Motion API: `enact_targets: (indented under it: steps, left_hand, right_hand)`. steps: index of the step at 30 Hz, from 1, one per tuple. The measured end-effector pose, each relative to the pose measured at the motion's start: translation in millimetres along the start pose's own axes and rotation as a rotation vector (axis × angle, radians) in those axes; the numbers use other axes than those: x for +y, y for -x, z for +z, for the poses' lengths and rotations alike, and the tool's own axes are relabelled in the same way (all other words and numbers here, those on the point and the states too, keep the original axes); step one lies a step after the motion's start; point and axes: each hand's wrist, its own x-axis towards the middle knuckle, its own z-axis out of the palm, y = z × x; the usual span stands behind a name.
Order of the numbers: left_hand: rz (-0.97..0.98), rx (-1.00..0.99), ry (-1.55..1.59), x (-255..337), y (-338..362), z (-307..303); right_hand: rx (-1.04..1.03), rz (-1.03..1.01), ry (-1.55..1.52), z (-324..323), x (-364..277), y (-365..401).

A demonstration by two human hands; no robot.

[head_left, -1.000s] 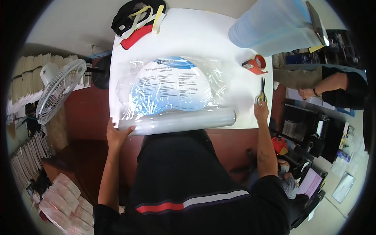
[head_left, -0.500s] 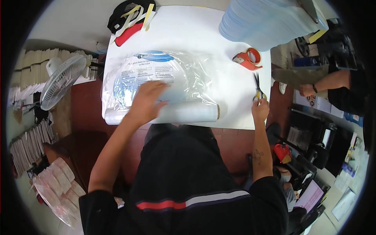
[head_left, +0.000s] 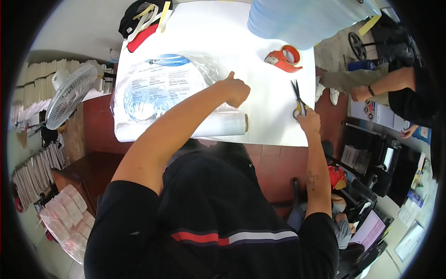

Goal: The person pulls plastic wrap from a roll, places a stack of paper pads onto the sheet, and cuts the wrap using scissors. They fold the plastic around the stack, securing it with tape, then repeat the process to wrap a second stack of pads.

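A printed blue-and-white sheet lies under clear plastic film on the table. The film comes off a roll along the front edge, its cardboard core at the right end. My left hand is over the film's right edge, one finger sticking up and the others bent underneath; what they hold, if anything, is hidden. My right hand grips a pair of scissors by the yellow-and-black handles, blades slightly apart and pointing away from me. Beyond them lies a red tape dispenser.
A large bluish plastic stack stands at the table's back right. A black-and-red bag with tape strips sits back left. A fan stands left of the table. Another person's arm shows at the right.
My left hand has moved right, from flat over the printed sheet to the film's edge, with its fingers now bent. My right hand still holds the scissors. The view has shifted slightly.
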Motion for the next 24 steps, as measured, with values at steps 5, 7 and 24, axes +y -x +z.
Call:
enact_targets:
  steps: [5, 7, 24]
  left_hand:
    - [0.077, 0.079, 0.140, 0.3, 12.4, -12.1]
    - [0.096, 0.093, 0.146, 1.2, 15.2, -12.8]
    - [0.167, 0.190, 0.185, -4.9, 27.8, -10.5]
  right_hand:
    - [0.074, -0.075, 0.116, -3.3, -7.5, 0.7]
    - [0.144, -0.143, 0.108, 6.9, -3.8, -2.1]
    - [-0.584, -0.465, -0.331, -82.8, -31.2, 43.1]
